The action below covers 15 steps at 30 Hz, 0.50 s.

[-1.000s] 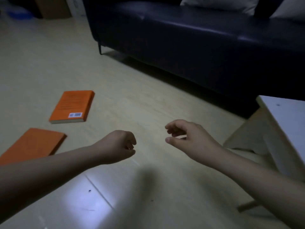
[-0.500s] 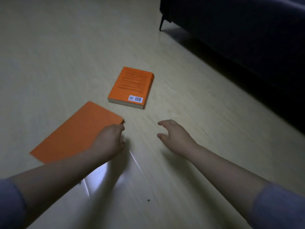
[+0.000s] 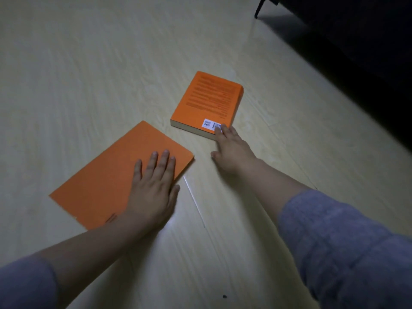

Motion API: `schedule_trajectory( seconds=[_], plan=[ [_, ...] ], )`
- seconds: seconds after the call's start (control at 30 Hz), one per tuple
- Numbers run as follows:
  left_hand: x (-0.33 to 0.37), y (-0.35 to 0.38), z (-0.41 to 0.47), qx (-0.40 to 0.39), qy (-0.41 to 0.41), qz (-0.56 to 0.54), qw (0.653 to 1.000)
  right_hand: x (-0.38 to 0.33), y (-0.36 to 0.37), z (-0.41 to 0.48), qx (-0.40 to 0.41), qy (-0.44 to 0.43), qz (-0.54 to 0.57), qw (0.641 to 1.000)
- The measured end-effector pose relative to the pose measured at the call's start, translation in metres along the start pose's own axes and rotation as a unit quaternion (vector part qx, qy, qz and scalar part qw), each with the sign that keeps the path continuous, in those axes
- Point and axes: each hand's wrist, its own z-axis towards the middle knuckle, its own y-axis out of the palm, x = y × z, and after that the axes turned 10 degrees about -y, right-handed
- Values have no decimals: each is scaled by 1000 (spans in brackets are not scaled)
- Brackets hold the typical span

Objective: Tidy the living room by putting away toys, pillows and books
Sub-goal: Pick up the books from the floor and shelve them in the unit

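Floor: pale wood-look planks [image 3: 89, 63] in dim light, with a bright glare patch between the two forearms and a small dark speck [image 3: 224, 296] near the bottom edge.
Background: a dark sofa [image 3: 356, 41] fills the upper right corner, one thin black leg [image 3: 259, 7] standing on the floor.
Thin orange book [image 3: 100, 179]: lies flat on the floor at centre left, plain cover up, set at a slant.
Thick orange book [image 3: 209, 101]: lies flat on the floor just beyond the thin one and apart from it, back cover up with lines of print and a white barcode label [image 3: 210, 124] at its near edge; the page block shows along that edge.
Left hand [image 3: 153, 188]: palm down on the near right part of the thin orange book, fingers straight and slightly spread across the cover, thumb lying past the book's edge.
Right hand [image 3: 231, 150]: reaches forward, straight fingertips touching the near right corner of the thick orange book beside the barcode, thumb stretched out to the left over the floor; nothing is gripped.
Sleeves: grey-blue fabric [image 3: 345, 237] covers the right forearm up to mid-arm, and the same fabric shows at the lower left corner.
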Motion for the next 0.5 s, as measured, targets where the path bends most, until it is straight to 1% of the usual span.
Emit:
schedule_trajectory(
  seconds=[0.2, 0.37, 0.5],
  plan=[
    [4, 4, -1, -2, 0, -3, 1000, 16, 10, -14, 33, -21, -35, 999],
    [17, 1, -5, -8, 2, -12, 1000, 24, 11, -25, 36, -28, -27, 999],
    [34, 2, -17, -16, 28, -8, 999, 37, 19, -49, 40, -32, -17, 999]
  ],
)
